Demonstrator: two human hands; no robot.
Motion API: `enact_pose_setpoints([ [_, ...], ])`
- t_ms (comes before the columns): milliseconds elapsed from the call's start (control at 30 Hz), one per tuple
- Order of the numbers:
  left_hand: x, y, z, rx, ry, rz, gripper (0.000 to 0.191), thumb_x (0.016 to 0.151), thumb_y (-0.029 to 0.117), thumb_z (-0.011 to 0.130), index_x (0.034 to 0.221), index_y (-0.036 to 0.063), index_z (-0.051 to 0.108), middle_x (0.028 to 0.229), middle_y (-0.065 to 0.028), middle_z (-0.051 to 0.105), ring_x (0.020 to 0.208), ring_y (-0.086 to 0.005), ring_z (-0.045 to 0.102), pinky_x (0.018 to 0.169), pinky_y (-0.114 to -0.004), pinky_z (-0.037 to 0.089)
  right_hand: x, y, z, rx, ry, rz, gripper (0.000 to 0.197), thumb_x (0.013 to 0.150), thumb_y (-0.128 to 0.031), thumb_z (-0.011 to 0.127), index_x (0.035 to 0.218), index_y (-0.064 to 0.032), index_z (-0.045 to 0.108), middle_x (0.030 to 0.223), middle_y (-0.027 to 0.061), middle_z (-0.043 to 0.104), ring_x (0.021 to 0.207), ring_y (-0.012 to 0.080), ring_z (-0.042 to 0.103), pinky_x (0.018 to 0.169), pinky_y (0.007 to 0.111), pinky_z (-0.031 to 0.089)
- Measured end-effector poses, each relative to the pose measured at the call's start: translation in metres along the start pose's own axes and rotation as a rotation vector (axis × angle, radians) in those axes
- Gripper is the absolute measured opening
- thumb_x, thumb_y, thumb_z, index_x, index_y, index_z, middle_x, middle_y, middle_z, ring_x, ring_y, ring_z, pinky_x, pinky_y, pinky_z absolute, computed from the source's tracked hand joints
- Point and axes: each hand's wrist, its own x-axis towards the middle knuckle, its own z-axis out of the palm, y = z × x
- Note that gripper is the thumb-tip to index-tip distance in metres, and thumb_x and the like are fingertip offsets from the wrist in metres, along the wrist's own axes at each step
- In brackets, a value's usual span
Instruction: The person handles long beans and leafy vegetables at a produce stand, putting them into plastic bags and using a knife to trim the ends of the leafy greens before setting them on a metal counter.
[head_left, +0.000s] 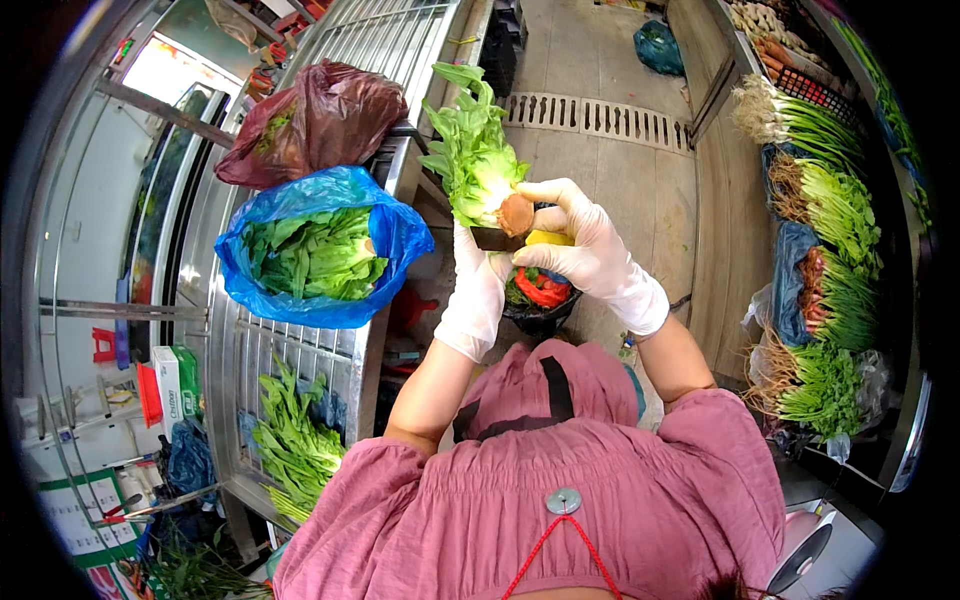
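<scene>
Both my hands wear thin white gloves. My left hand (478, 289) holds a head of leafy green lettuce (480, 165) from below, its brownish cut stem end turned toward me. My right hand (589, 247) grips a tool with a yellow handle (550, 238), its fingertips beside the stem end; the rest of the tool is mostly hidden. To the left, a blue plastic bag (330, 311) stands open on the metal rack with more lettuce heads (315, 255) inside. Behind it lies a dark red plastic bag (330, 120) with greens showing through.
A black-lined bin (541, 322) with a red bag and scraps is below my hands. Loose leafy greens (296, 442) lie on the rack's near part. At right, a shelf bears spring onions (814, 131), celery-like greens (840, 214) and other bunches. A floor drain grate (600, 120) crosses ahead.
</scene>
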Motion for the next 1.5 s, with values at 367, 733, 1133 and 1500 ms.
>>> enact_pose_setpoints([
  [367, 0.003, -0.009, -0.013, 0.034, -0.025, 0.032, 0.048, 0.092, 0.043, 0.037, 0.124, 0.0076, 0.044, 0.122, -0.0115, 0.051, 0.109, -0.0270, 0.051, 0.093, -0.042, 0.044, -0.006, -0.005, -0.006, -0.017, -0.112, 0.168, 0.055, 0.075, -0.008, 0.072, 0.122, -0.0063, 0.042, 0.088, 0.0009, 0.060, 0.080, 0.0043, 0.049, 0.075, 0.020, 0.041],
  [733, 0.003, -0.012, -0.016, -0.038, -0.059, -0.004, 0.047, 0.093, 0.032, 0.045, 0.132, 0.0075, 0.036, 0.127, -0.0100, 0.046, 0.115, -0.0244, 0.048, 0.095, -0.037, 0.043, -0.001, 0.020, -0.011, 0.103, -0.088, 0.028, 0.049, 0.076, -0.004, 0.070, 0.117, -0.0034, 0.043, 0.083, 0.0051, 0.063, 0.082, 0.0082, 0.057, 0.075, 0.025, 0.046],
  [1133, 0.019, -0.019, -0.028, -0.364, -0.195, -0.087, 0.041, 0.088, 0.011, 0.055, 0.126, 0.0023, 0.041, 0.121, -0.0123, 0.050, 0.106, -0.0231, 0.053, 0.090, -0.034, 0.048, 0.002, 0.041, -0.027, 0.366, -0.097, 0.000, 0.036, 0.079, -0.002, 0.066, 0.114, -0.0016, 0.057, 0.097, 0.0007, 0.061, 0.097, 0.0092, 0.054, 0.088, 0.025, 0.042],
  [1500, 0.049, -0.004, -0.039, -0.398, -0.230, -0.089, 0.045, 0.088, 0.032, 0.051, 0.124, 0.0052, 0.047, 0.122, -0.0126, 0.053, 0.109, -0.0282, 0.053, 0.095, -0.044, 0.043, -0.020, 0.094, -0.035, 0.621, 0.175, 0.159, 0.038, 0.088, -0.019, 0.058, 0.122, -0.0044, 0.053, 0.071, 0.0024, 0.057, 0.046, 0.0052, 0.041, 0.041, 0.018, 0.032],
])
